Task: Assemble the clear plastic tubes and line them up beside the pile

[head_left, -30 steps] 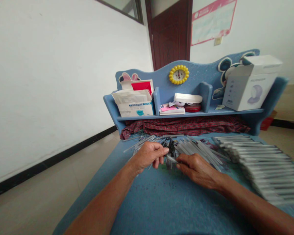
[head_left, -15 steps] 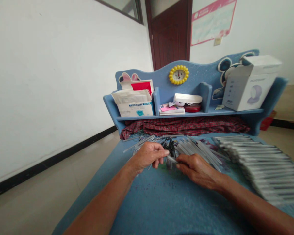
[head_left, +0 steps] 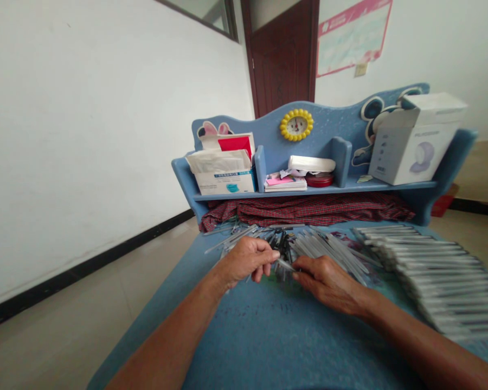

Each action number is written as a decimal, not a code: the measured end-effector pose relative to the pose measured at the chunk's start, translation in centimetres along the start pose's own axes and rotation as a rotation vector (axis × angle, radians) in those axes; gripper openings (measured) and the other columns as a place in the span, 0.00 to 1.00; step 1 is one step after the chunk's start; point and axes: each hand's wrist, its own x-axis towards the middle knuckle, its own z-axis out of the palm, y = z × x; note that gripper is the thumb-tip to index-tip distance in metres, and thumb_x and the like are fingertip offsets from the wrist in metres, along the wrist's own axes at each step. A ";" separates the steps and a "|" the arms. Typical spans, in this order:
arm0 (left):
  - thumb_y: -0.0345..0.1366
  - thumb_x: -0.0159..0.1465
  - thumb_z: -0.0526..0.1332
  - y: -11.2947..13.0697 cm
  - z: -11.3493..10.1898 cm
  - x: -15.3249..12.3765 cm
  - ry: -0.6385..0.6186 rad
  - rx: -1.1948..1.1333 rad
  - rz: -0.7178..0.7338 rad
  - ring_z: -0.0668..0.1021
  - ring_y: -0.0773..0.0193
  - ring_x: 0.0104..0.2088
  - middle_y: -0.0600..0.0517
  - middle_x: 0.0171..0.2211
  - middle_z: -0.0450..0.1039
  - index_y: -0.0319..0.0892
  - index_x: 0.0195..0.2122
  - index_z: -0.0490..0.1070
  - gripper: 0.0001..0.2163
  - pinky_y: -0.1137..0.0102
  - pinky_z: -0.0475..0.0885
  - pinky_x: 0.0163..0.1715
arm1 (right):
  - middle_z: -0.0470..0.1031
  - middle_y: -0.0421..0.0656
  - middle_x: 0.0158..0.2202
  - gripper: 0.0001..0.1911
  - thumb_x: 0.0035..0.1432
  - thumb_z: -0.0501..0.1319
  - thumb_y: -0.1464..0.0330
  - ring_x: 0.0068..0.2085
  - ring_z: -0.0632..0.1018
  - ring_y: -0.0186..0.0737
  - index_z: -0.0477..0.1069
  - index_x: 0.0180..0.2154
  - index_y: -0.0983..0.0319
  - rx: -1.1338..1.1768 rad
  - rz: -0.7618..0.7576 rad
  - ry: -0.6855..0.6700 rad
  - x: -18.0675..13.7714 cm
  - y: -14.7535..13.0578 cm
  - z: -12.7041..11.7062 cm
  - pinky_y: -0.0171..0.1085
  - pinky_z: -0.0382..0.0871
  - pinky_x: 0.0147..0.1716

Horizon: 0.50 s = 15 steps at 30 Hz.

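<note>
My left hand (head_left: 247,261) and my right hand (head_left: 324,280) meet over the middle of a blue desk (head_left: 268,336). Both have their fingers curled, and between them they pinch one thin grey stick (head_left: 285,264). Just behind the hands lies a loose heap of several similar thin grey sticks (head_left: 309,244) mixed with small dark pieces. What the dark pieces are I cannot make out.
A neat layered stack of grey strips (head_left: 439,276) fills the desk's right side. Behind the heap lies a red checked cloth (head_left: 309,208), under a blue shelf (head_left: 317,188) holding a mask box (head_left: 225,176), papers, a yellow clock (head_left: 296,124) and a white carton (head_left: 415,138). The floor drops off at left.
</note>
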 end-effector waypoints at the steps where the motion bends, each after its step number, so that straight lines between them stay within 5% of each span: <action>1: 0.43 0.56 0.59 0.0 0.0 0.0 -0.010 -0.003 -0.002 0.67 0.75 0.12 0.54 0.16 0.70 0.37 0.22 0.67 0.14 0.79 0.56 0.12 | 0.61 0.37 0.21 0.08 0.59 0.51 0.69 0.23 0.63 0.30 0.66 0.30 0.62 -0.002 -0.002 -0.001 0.0 0.0 0.0 0.31 0.53 0.23; 7: 0.37 0.51 0.65 0.1 0.1 0.0 -0.004 -0.079 0.019 0.69 0.74 0.14 0.55 0.19 0.71 0.36 0.28 0.69 0.09 0.78 0.61 0.15 | 0.61 0.37 0.22 0.08 0.60 0.51 0.69 0.23 0.64 0.30 0.66 0.31 0.62 -0.010 0.010 -0.011 0.1 0.0 0.0 0.31 0.53 0.23; 15: 0.45 0.58 0.57 -0.3 0.0 0.0 -0.031 0.024 0.010 0.66 0.75 0.12 0.55 0.16 0.70 0.37 0.22 0.67 0.16 0.79 0.55 0.12 | 0.60 0.36 0.21 0.07 0.59 0.51 0.70 0.23 0.62 0.29 0.66 0.30 0.62 -0.004 0.006 -0.005 0.1 0.0 0.1 0.31 0.52 0.23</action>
